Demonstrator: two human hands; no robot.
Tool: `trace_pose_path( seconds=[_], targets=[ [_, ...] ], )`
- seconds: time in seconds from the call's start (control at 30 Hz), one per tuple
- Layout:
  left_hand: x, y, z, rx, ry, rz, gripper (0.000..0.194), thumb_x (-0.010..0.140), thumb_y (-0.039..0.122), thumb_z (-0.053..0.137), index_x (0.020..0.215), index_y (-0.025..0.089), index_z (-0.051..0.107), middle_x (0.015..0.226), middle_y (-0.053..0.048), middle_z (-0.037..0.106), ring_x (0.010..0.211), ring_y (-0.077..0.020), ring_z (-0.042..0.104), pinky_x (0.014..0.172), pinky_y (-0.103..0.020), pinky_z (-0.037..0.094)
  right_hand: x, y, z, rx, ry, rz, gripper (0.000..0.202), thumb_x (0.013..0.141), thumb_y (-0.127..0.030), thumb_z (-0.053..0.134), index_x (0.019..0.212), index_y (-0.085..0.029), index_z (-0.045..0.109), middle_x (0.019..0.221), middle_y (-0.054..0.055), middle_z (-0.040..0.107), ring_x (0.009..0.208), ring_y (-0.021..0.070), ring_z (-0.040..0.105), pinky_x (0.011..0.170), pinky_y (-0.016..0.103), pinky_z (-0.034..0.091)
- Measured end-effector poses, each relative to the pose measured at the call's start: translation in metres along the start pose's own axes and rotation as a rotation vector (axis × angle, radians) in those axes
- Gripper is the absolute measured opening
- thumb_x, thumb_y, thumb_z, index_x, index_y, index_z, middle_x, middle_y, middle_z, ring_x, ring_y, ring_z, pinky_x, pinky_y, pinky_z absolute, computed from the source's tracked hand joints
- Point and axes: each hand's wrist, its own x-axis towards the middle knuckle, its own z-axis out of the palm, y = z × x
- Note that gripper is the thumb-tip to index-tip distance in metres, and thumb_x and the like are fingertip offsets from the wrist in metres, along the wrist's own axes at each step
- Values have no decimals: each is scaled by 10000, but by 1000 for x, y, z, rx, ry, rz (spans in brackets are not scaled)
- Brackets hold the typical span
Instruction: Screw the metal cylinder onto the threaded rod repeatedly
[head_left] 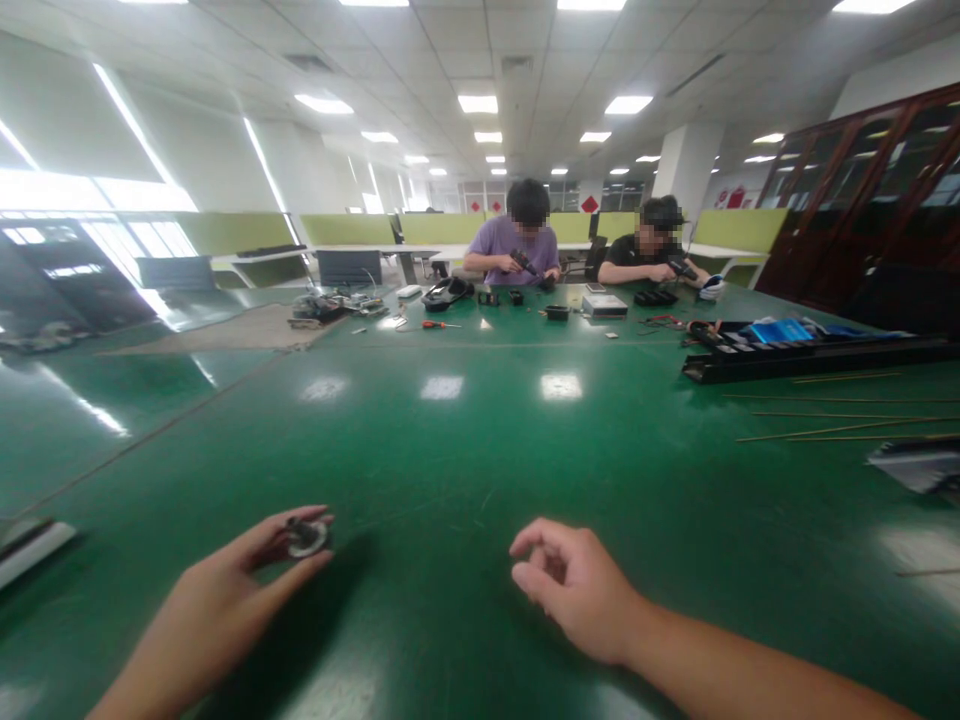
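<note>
Over the green tabletop [420,450], my left hand [217,600] is closed on a small round metal part [307,538]. Thumb and fingers grip it from opposite sides; it looks ring-shaped with a dark piece on its inner side, and its exact kind cannot be made out. To the right, my right hand [581,585] hovers near the table with its fingers loosely curled. A gap shows between thumb and forefinger, and nothing is seen in it.
Across the table, two people [514,240] work with power drills [523,262]. A screwdriver [439,324], a grey box [604,306] and several dark parts lie before them. Right stand a long black tray [795,355] and thin rods [840,415]; a white-edged object [34,555] lies left.
</note>
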Motion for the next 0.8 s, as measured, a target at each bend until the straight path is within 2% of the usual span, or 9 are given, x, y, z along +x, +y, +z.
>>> trace_pose_path(
  seconds=[0.07, 0.13, 0.23, 0.3, 0.37, 0.47, 0.63, 0.8],
  targets=[
    [9, 26, 16, -69, -115, 107, 494, 797, 585, 674, 1152, 242, 689, 1086, -35, 758, 990, -275, 716, 951, -399, 560, 0, 2, 1, -11, 0, 0, 184, 846, -232, 672, 1018, -168, 661, 675, -32, 616, 572, 106, 525, 563, 220, 403],
    [14, 58, 31, -116, -195, 227, 399, 810, 506, 692, 1123, 259, 705, 1100, -27, 751, 1009, -258, 706, 961, -378, 550, -1, 2, 2, -8, -11, -2, 204, 832, -206, 673, 1033, -176, 652, 701, -32, 626, 583, 105, 529, 572, 222, 409],
    [15, 98, 49, -193, -233, 337, 269, 830, 353, 689, 1084, 268, 708, 1078, -8, 744, 1007, -221, 692, 947, -341, 541, -1, 2, 2, -14, -20, 0, 213, 824, -189, 669, 1036, -183, 647, 701, -37, 623, 579, 104, 528, 570, 223, 412],
    [11, 113, 59, -249, -252, 410, 230, 837, 270, 673, 1065, 263, 698, 1054, -3, 735, 980, -197, 683, 905, -308, 541, -1, 2, 2, -23, -20, 6, 216, 817, -180, 670, 1031, -187, 646, 699, -39, 620, 578, 104, 528, 569, 223, 414],
    [6, 116, 67, -301, -258, 483, 208, 857, 222, 650, 1059, 260, 682, 1039, -2, 721, 957, -175, 672, 871, -281, 538, -1, 2, 2, -28, -28, 13, 218, 808, -171, 673, 1023, -189, 643, 701, -41, 620, 580, 104, 534, 569, 221, 418],
    [-5, 108, 77, -355, -260, 556, 236, 890, 200, 631, 1113, 272, 655, 1059, -4, 704, 974, -161, 657, 876, -266, 530, -2, 2, 3, -39, -48, 14, 227, 788, -153, 683, 1007, -193, 641, 695, -45, 617, 579, 103, 544, 570, 217, 424],
    [-13, 91, 86, -364, -305, 602, 388, 921, 203, 623, 1289, 320, 584, 1143, -21, 680, 1030, -166, 637, 907, -280, 519, -3, 1, 4, -60, -72, 7, 187, 762, -146, 703, 930, -191, 632, 685, -47, 614, 573, 105, 543, 563, 216, 425],
    [-14, 89, 93, -379, -277, 645, 467, 925, 212, 617, 1361, 345, 517, 1100, -22, 681, 973, -168, 638, 859, -281, 522, -3, 0, 4, -65, -77, 15, 201, 767, -155, 700, 954, -194, 638, 705, -43, 627, 579, 109, 549, 559, 218, 425]
  ],
)
